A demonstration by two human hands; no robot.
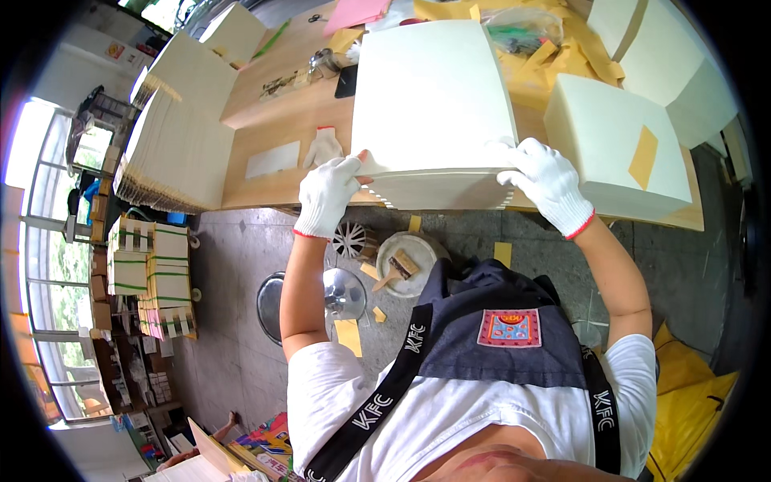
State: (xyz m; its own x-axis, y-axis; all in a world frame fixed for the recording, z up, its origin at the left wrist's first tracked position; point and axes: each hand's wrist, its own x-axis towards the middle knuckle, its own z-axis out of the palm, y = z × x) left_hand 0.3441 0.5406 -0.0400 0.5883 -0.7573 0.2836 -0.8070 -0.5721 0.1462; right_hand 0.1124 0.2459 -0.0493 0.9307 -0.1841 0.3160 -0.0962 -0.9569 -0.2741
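Note:
A tall stack of white sheets (434,96) stands at the table's near edge, directly in front of me. Its front face shows layered edges, stepped at both lower corners. My left hand (325,195), in a white knit glove with bare fingertips showing, is closed on the near left corner of the upper sheets. At the near right corner my right hand (550,185), also gloved, closes its fingers on the same layer. The underside of that layer and the fingers beneath it are partly hidden. A spare white glove (324,147) lies beside my left hand.
White stacks (618,149) stand on the right and more white stacks (173,149) on the left. A black phone (346,81), scissors (314,18) and yellow paper (590,48) lie on the wooden table (265,120). Below are a round stool (430,249) and strapped bundles (152,265).

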